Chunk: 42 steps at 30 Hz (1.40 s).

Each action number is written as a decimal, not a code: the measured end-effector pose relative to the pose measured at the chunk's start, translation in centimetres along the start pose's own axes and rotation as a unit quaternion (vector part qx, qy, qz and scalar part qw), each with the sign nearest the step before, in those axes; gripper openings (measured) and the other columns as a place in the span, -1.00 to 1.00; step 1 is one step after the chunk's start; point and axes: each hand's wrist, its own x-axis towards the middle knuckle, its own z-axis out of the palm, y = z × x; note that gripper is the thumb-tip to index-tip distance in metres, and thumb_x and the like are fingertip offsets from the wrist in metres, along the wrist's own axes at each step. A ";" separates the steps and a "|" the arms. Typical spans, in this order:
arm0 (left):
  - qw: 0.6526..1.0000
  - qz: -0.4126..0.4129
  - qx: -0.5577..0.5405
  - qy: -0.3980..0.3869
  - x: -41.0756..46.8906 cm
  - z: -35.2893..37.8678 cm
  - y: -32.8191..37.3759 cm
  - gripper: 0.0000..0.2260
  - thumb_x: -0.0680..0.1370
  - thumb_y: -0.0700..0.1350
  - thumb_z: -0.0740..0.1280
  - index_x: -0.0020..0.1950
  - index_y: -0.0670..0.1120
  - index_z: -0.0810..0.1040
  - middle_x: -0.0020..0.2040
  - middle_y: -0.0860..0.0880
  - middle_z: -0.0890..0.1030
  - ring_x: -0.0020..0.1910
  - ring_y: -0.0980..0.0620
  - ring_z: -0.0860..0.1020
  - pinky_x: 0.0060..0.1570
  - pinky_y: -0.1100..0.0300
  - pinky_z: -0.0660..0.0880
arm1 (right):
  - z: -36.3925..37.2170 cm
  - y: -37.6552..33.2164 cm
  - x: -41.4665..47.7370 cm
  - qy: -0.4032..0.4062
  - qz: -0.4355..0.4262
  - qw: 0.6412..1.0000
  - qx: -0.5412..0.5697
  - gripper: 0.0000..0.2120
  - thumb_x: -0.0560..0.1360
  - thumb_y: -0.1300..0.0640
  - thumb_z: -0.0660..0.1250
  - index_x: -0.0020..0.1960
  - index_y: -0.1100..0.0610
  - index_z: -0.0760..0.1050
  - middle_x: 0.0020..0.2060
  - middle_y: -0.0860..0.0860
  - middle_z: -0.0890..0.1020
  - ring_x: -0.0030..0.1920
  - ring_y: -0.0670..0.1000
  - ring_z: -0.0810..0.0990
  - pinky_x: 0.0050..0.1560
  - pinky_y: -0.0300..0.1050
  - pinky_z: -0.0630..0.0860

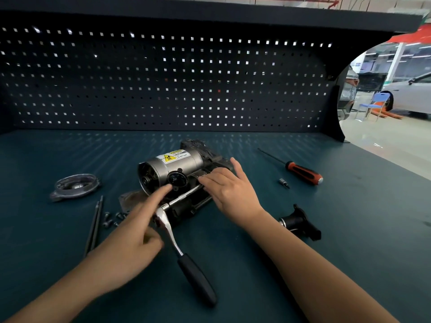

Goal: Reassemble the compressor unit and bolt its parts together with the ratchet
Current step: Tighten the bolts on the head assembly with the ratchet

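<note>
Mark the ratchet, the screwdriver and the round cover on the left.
ratchet (173,240), head view, chrome shank.
screwdriver (303,172), head view, orange-black handle.
round cover (74,185), head view, domed centre.

A dark pegboard (163,85) backs the teal counter (349,229). On the counter's right lies a screwdriver (300,170) with an orange-and-black handle, a small bit (284,183) just beside it. Beyond the right edge stand a blue chair (375,104) and a white car (412,94)

A dark teal tabletop (70,159) meets a black pegboard (163,78) under a shelf (210,10) — at the right of the frame, a bright workshop floor (384,141), blue chair (375,102), white car (415,94).
</note>
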 end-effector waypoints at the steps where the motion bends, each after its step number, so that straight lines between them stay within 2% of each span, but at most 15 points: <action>1: 0.977 0.088 0.192 0.043 0.1 -0.2 -0.3 -0.17 0.36 -0.28 0.44 0.32 0.47 0.19 0.19 0.12 0.44 -0.17 0.11 0.59 -0.16 0.31 0.51 | 0.0 0.0 0.0 0.001 0.001 1.000 -0.004 -0.68 0.15 0.28 0.62 -0.12 0.15 0.68 -0.26 -0.04 0.67 -0.21 -0.01 0.66 0.01 0.32 0.48; 4: 0.881 0.219 0.404 0.115 0.5 0.7 -0.3 -0.43 0.15 -0.09 0.64 0.13 -0.08 0.63 0.04 -0.23 0.54 -0.25 -0.14 0.58 -0.38 -0.02 0.54 | 0.2 0.0 -0.1 0.014 -0.004 1.000 -0.021 -0.70 0.15 0.26 0.62 -0.14 0.14 0.68 -0.28 -0.06 0.67 -0.19 -0.02 0.66 0.03 0.32 0.47; 6: 0.857 0.259 0.427 0.129 0.9 1.0 -0.2 -0.64 0.32 0.11 0.45 -0.04 -0.12 0.68 -0.12 -0.16 0.56 -0.31 -0.11 0.56 -0.43 0.02 0.49 | 0.2 0.1 -0.1 0.026 -0.009 0.999 -0.033 -0.73 0.16 0.23 0.62 -0.15 0.12 0.68 -0.29 -0.08 0.67 -0.17 -0.02 0.66 0.05 0.31 0.47; 8: 0.852 0.271 0.429 0.124 1.5 0.8 -0.5 -0.53 0.41 0.20 0.16 -0.09 -0.12 0.68 -0.21 -0.11 0.55 -0.35 -0.07 0.55 -0.45 0.06 0.47 | 0.3 0.1 -0.1 0.036 -0.009 0.999 -0.036 -0.74 0.17 0.21 0.61 -0.16 0.11 0.68 -0.28 -0.08 0.67 -0.15 -0.02 0.66 0.06 0.28 0.47; 11: 0.881 0.255 0.383 0.114 1.4 0.7 -0.3 -0.32 0.55 0.28 -0.12 -0.02 -0.15 0.66 -0.21 -0.10 0.54 -0.36 -0.03 0.56 -0.52 0.13 0.48 | 0.3 0.2 -0.1 0.037 -0.007 0.999 -0.034 -0.76 0.20 0.20 0.60 -0.15 0.10 0.68 -0.25 -0.07 0.68 -0.15 0.00 0.66 0.07 0.21 0.49; 15: 0.894 0.216 0.363 0.149 1.5 0.3 -0.1 -0.27 0.58 0.27 -0.16 0.01 -0.23 0.61 -0.20 -0.09 0.59 -0.41 -0.07 0.59 -0.60 0.13 0.47 | 0.3 0.2 0.0 0.031 -0.004 0.999 -0.020 -0.77 0.21 0.20 0.60 -0.15 0.12 0.68 -0.24 -0.05 0.68 -0.18 0.01 0.66 0.03 0.14 0.52; 19: 0.940 0.122 0.280 0.152 1.8 0.7 0.2 -0.58 0.56 0.18 0.04 0.04 -0.08 0.53 -0.18 -0.04 0.60 -0.34 -0.12 0.61 -0.37 0.06 0.53 | 0.2 -0.3 -0.2 0.025 0.011 1.000 -0.014 -0.72 0.20 0.25 0.59 -0.10 0.14 0.68 -0.18 0.02 0.68 -0.18 0.04 0.66 -0.04 0.05 0.57; 22: 0.973 0.070 0.151 0.157 2.3 1.1 -0.2 -0.78 0.53 0.15 0.03 -0.17 0.09 0.36 -0.33 0.06 0.51 -0.39 0.08 0.53 -0.34 0.23 0.38 | -0.7 -1.3 0.0 -0.029 0.114 0.993 0.021 -0.76 0.28 0.27 0.51 -0.05 0.21 0.62 -0.17 0.12 0.62 -0.23 0.13 0.61 -0.22 -0.09 0.56; 24: 0.983 0.049 0.084 0.159 2.7 1.0 -0.3 -0.79 0.55 0.08 0.08 -0.23 0.05 0.35 -0.43 -0.01 0.53 -0.46 0.07 0.53 -0.37 0.25 0.37 | -1.8 -2.9 0.7 -0.136 0.308 0.930 0.146 -0.93 0.45 0.17 0.36 -0.13 0.17 0.52 -0.22 0.09 0.56 -0.23 0.14 0.56 -0.26 -0.09 0.48; 28: 0.990 -0.002 -0.055 0.133 3.2 1.3 0.0 -0.77 0.56 0.03 0.11 -0.18 -0.08 0.39 -0.45 0.00 0.57 -0.59 0.10 0.49 -0.55 0.29 0.40 | -2.0 -5.6 2.3 -0.246 0.604 0.591 0.475 -0.62 0.59 -0.04 0.11 -0.28 0.16 0.43 -0.52 0.01 0.51 -0.60 -0.02 0.45 -0.60 -0.30 0.30; 30: 0.990 -0.014 -0.092 0.110 3.4 1.4 -0.1 -0.76 0.57 0.02 0.11 -0.17 -0.10 0.38 -0.47 0.00 0.57 -0.62 0.08 0.46 -0.60 0.31 0.37 | -1.8 -5.9 2.8 -0.217 0.637 0.505 0.540 -0.58 0.61 -0.03 0.08 -0.26 0.21 0.45 -0.55 0.02 0.55 -0.63 -0.06 0.43 -0.61 -0.36 0.27; 35: 0.992 -0.004 -0.092 0.091 3.5 0.7 -0.3 -0.80 0.58 0.00 0.12 -0.17 -0.07 0.36 -0.48 -0.03 0.53 -0.61 0.12 0.43 -0.55 0.33 0.36 | -2.2 -5.8 3.1 -0.149 0.644 0.417 0.623 -0.71 0.60 0.13 0.15 -0.24 0.23 0.44 -0.52 0.04 0.61 -0.60 -0.07 0.51 -0.58 -0.34 0.35; 38: 0.988 0.080 0.111 0.069 3.6 -0.2 0.4 -0.86 0.59 0.03 0.14 -0.12 0.01 0.29 -0.37 0.03 0.50 -0.42 0.14 0.52 -0.38 0.35 0.37 | -2.2 -5.8 3.2 -0.131 0.639 0.409 0.638 -0.72 0.60 0.19 0.17 -0.25 0.24 0.47 -0.52 0.05 0.60 -0.59 -0.10 0.51 -0.56 -0.34 0.39; 40: 0.928 0.201 0.305 0.072 3.6 -0.8 0.7 -0.80 0.55 0.05 0.26 -0.08 0.00 0.27 -0.29 0.04 0.50 -0.34 0.03 0.58 -0.40 0.20 0.45 | -2.2 -5.6 3.2 -0.124 0.637 0.414 0.639 -0.70 0.59 0.20 0.19 -0.30 0.23 0.47 -0.56 0.02 0.58 -0.60 -0.11 0.50 -0.56 -0.36 0.39; 42: 0.854 0.326 0.403 0.047 3.6 -1.1 0.4 -0.72 0.46 0.10 0.32 -0.11 -0.04 0.29 -0.38 -0.01 0.46 -0.54 0.00 0.50 -0.68 0.20 0.37 | -2.3 -5.6 3.1 -0.132 0.636 0.427 0.629 -0.69 0.57 0.17 0.23 -0.32 0.21 0.47 -0.56 0.01 0.58 -0.59 -0.12 0.50 -0.55 -0.36 0.40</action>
